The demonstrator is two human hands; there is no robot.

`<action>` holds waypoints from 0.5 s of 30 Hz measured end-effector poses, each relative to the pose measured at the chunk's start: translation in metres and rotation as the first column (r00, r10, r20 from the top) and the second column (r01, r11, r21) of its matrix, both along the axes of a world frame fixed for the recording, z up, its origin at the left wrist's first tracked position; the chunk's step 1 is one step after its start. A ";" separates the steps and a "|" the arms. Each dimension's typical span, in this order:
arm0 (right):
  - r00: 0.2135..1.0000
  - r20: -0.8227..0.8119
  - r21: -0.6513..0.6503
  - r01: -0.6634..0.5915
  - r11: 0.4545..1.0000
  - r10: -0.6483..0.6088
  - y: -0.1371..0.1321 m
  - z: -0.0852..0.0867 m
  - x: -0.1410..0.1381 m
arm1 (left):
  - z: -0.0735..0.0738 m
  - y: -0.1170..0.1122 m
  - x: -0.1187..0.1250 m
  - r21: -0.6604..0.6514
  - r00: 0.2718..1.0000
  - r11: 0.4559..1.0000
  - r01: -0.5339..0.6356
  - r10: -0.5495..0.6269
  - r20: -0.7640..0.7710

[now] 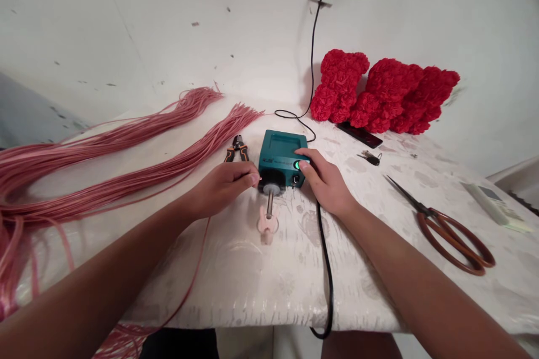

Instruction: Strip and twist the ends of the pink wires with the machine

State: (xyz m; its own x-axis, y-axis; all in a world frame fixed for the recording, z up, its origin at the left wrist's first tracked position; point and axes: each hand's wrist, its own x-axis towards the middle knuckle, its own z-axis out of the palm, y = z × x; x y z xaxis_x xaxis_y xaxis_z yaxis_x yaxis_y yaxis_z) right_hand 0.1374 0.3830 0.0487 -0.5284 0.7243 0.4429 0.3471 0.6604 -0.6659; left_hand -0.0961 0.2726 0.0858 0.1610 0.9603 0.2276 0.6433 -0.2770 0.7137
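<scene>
- Teal bench unit (280, 148): small box at the centre of the white patterned tablecloth (269, 286), with a green-lit switch (297, 165) at its near right corner and a grey collar and steel shaft (269, 202) projecting nearside.
- Left hand (221, 188): fingers curled almost shut, tips just beside the collar; any thin item pinched there is too small to tell.
- Right hand (326, 182): loosely open, fingertips resting on the unit's top beside the lit switch; grasps nothing.
- Pale pink moulded piece (267, 224): lies at the shaft's tip, on the cloth.
- Pink cord hanks (126, 179): two, far left, spilling over the table edge; a loose strand (197, 258) trails below the left wrist.
- Orange-and-black pliers (236, 148): just left of the unit.
- Brown-handled scissors (452, 238): right.
- Red rose bears (387, 92), phone (360, 134), keys (370, 159): far right.
- Risks: a snagged strand or black power cord (326, 269) could drag the unit — and, if the shaft runs hot, nearby fingertips could be burned.
</scene>
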 end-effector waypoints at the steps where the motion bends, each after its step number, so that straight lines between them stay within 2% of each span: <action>1: 1.000 0.000 0.000 0.000 1.000 0.000 0.000 0.000 0.000 | 0.000 -0.001 0.000 0.001 1.000 1.000 -0.004 0.004 0.001; 8: 1.000 0.000 -0.015 -0.003 1.000 0.003 0.000 0.001 0.000 | 0.002 -0.005 0.000 0.008 1.000 1.000 -0.013 0.013 0.011; 15: 0.999 -0.043 -0.040 -0.032 0.999 0.031 0.002 0.001 -0.005 | 0.011 -0.005 -0.005 0.008 1.000 1.000 0.007 -0.007 -0.019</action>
